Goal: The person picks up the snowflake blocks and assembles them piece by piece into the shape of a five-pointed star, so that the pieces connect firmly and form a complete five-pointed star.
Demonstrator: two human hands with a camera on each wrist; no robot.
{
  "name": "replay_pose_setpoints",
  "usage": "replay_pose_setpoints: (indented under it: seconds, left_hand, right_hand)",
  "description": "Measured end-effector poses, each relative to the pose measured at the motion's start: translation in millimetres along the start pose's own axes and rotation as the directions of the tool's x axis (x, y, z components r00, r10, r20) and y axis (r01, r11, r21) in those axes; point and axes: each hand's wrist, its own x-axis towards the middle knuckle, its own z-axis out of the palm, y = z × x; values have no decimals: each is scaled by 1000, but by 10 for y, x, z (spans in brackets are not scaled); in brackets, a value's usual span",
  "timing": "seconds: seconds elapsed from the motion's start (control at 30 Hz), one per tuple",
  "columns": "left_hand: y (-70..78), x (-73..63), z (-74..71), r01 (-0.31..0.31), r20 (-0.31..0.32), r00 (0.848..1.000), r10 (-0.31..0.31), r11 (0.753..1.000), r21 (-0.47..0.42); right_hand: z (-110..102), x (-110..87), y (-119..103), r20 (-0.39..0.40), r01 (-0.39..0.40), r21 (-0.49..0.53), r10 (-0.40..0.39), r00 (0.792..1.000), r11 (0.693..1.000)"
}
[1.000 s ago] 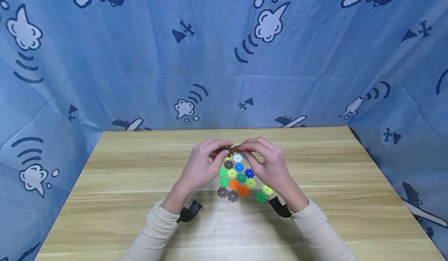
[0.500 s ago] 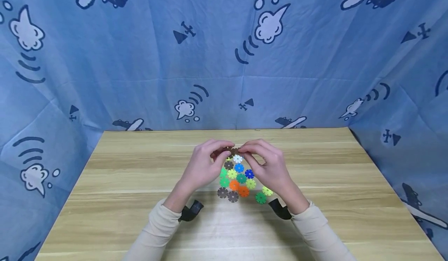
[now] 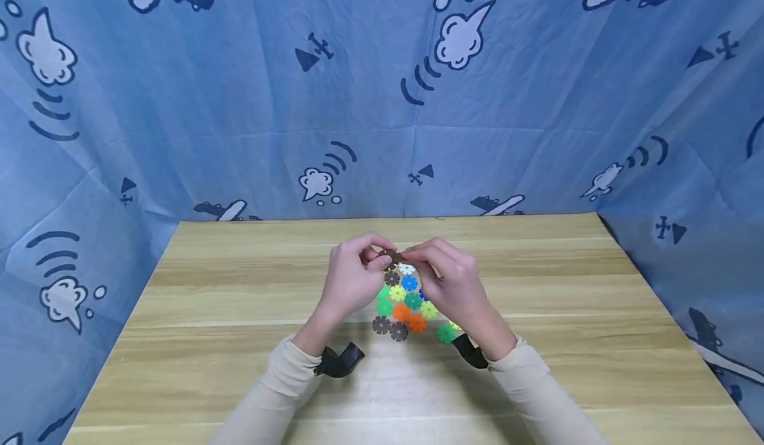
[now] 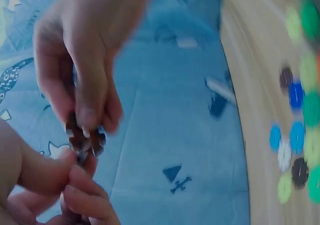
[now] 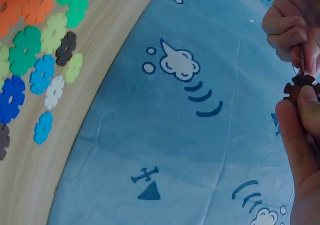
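Over the far part of the scattered discs, both hands meet around brown notched plastic discs. The left hand [image 3: 349, 279] pinches a brown disc, which shows edge-on between its fingers in the right wrist view. Between thumb and fingers, the right hand [image 3: 456, 286] pinches another brown notched disc [image 5: 296, 91]. In the left wrist view this right-hand disc [image 4: 75, 137] meets the left fingertips, its slots facing the other piece. Fingers cover much of both pieces. Below the hands lie flat discs, among them a white disc [image 3: 406, 268] and a light blue disc [image 3: 408, 282].
On the wooden table [image 3: 239, 299] lie more notched discs: orange [image 3: 417, 323], green [image 3: 445, 333], yellow-green [image 3: 428, 310] and grey-brown [image 3: 398, 331]. A blue patterned curtain [image 3: 370, 100] hangs behind and at both sides. Black straps [image 3: 340, 360] sit at the wrists.
The left wrist has swung right and the left fingers have turned around the brown disc. The right hand has shifted slightly left, covering part of the dark blue disc. Both keep their pinch.
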Motion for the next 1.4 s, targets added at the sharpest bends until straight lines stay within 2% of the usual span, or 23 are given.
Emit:
replay_pose_setpoints:
  seconds: [0.13,0.23,0.3,0.43,0.5,0.6,0.73,0.83,0.97,1.07,1.13,1.23,1.3,1.4]
  left_hand:
    - [18,3,47,70,-46,996,-72,997,-43]
    - [15,1,61,82,-45,995,-85,995,-52]
    - [5,-2,63,71,-30,997,-72,996,-59]
    - [-23,-10,63,43,19,999,-41,993,-107]
    - [-36,-12,59,42,48,998,-36,989,-139]
    - [-20,-6,33,63,102,994,-46,984,-168]
    - [21,4,-39,87,151,987,-58,977,-196]
    - [46,-3,-92,85,149,987,-54,973,-213]
    - [61,-13,-148,87,144,988,-55,970,-228]
    - [57,-17,-190,94,139,988,-61,964,-247]
    - [59,-18,-216,102,133,989,-69,960,-262]
    - [65,-25,-243,130,135,986,-95,951,-282]
    - [73,-32,-252,154,140,983,-117,943,-294]
    - [70,-46,-256,186,143,979,-147,932,-312]
  right_hand:
    - [24,-3,13,3,4,12,-4,1000,1000]
    - [13,-1,31,20,8,21,-8,1000,1000]
    - [-11,1,47,31,21,17,-22,999,1000]
    - [-64,23,92,33,97,0,-97,995,995]
    - [-86,39,112,34,130,-8,-130,991,991]
    - [-134,74,130,57,139,6,-139,989,990]
    - [-204,139,148,110,118,39,-122,986,992]
    - [-232,196,167,131,91,46,-96,987,995]
    - [-234,251,215,150,22,11,-24,988,1000]
    - [-204,285,291,198,-53,-39,60,978,998]
    - [-167,306,373,252,-120,-82,137,958,989]
    - [-104,323,540,354,-224,-155,266,897,962]
    - [-61,319,665,430,-279,-220,350,832,935]
    - [8,270,849,551,-329,-310,450,703,892]
